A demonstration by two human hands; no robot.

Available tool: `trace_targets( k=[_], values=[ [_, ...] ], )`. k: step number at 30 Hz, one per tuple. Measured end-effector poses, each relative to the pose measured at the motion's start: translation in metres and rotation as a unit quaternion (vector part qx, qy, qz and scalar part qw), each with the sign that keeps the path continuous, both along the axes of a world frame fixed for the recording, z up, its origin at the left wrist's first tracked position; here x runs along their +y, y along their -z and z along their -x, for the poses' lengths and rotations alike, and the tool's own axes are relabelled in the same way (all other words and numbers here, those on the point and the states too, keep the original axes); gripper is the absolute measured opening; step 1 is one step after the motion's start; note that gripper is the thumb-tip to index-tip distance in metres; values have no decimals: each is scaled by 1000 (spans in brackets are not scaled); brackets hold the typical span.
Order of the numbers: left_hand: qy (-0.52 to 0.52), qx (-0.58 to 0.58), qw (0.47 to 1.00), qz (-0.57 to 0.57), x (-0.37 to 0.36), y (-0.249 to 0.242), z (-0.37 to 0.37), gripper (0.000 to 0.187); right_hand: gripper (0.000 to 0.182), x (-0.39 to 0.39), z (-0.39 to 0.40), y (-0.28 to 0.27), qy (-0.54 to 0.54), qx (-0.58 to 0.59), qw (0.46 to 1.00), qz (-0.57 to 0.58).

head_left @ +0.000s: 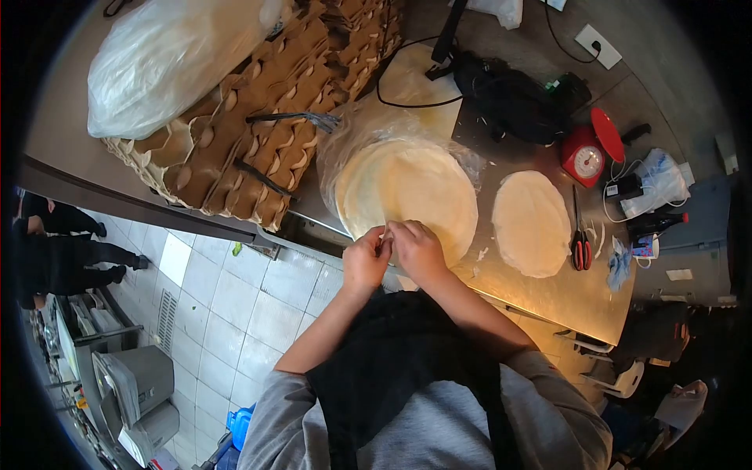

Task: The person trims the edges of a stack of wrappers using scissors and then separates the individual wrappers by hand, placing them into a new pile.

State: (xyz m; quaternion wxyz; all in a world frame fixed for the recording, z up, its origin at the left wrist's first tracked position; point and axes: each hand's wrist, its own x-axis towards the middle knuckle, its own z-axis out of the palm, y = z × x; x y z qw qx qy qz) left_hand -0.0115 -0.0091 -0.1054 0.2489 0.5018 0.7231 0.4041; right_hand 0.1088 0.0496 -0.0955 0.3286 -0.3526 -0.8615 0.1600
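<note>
A stack of thin, round dough sheets (427,184) lies on a plastic bag (364,125) at the near side of the metal table. At its near edge my left hand (365,260) and my right hand (419,249) are close together, fingertips pinched on the rim of the top sheet. Part of what the fingers grip is hidden behind them. To the right, a single pale dough sheet (533,225) is spread flat on the table, apart from the stack.
Stacked egg trays (258,117) stand at the left, with a stuffed plastic bag (172,66) on top. Red-handled scissors (580,249), a red kitchen scale (583,157) and a black bag (505,94) are on the table (501,294). Another person (74,258) stands at far left.
</note>
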Motion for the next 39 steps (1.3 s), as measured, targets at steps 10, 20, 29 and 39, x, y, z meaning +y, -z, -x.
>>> trace_targets(
  k=[10, 20, 29, 39],
  values=[
    [5, 87, 996, -8, 3, 3, 10, 29, 10, -2, -5, 8, 66, -47, 997, 12],
    [-2, 25, 998, -58, 15, -14, 6, 19, 16, -3, 3, -8, 66, 51, 994, 69],
    [-28, -171, 985, -14, 11, -7, 10, 18, 6, 16, -2, -3, 100, 165, 961, 199],
    [-37, -134, 988, 71, 3, -11, 14, 25, 6, 27, -18, 14, 158, 122, 962, 186]
  ],
)
